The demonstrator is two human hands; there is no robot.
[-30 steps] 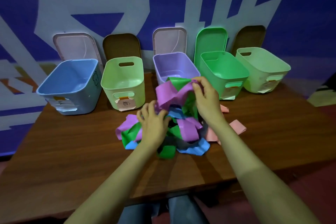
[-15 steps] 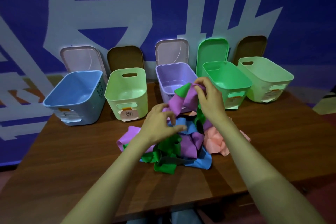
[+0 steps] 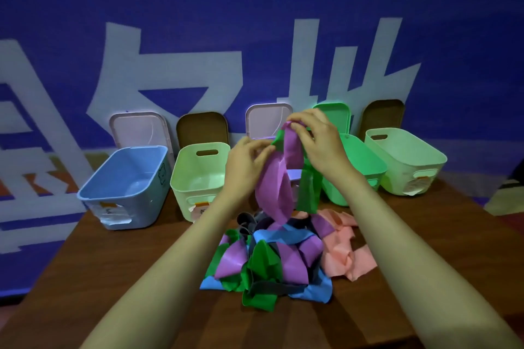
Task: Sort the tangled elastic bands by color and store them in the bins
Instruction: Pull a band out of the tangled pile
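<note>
I am watching the bench (image 3: 113, 263) carrying a row of bins (image 3: 195, 187) along its far edge, with the tangled pile of bands (image 3: 272, 258) lying near its middle. A purple band (image 3: 276, 187) and a green band (image 3: 307, 193) are hanging above the pile. My right hand (image 3: 320, 147) is pinching the purple band's top, and my left hand (image 3: 245, 167) is pinching its side.

Staged sorting station, looks like, more studio or workroom than home. Deep blue wall (image 3: 255, 22) with huge pale painted characters fills background, signage style. Dark brown wood-grain tabletop (image 3: 113, 278) set against it. Row of five open pastel plastic bins (image 3: 181, 207), paper labels (image 3: 113, 212) on fronts, loose lids (image 3: 139, 130) propped against wall.
</note>
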